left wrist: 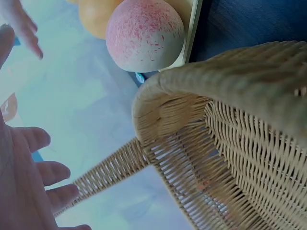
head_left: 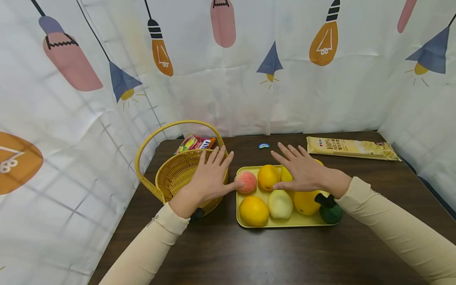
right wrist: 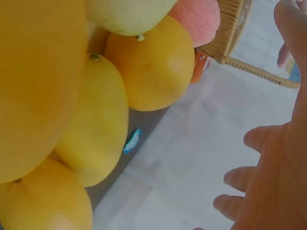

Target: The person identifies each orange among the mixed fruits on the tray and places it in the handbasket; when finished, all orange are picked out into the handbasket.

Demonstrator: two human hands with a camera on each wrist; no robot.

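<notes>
My left hand, fingers spread, hovers above the right side of a woven basket with a tall arched handle. Palm down with fingers extended, my right hand is over a pale yellow tray. Neither hand holds anything. On the tray lie a pink peach, several orange fruits, a pale green-white round fruit and a dark green item at the right end. A yellow oval fruit, partly behind my right hand in the head view, shows in the right wrist view.
Behind the basket lies a colourful snack bag. A small blue packet is near the table's back edge. At the back right lies a long yellow noodle package. White printed curtains surround the dark wooden table.
</notes>
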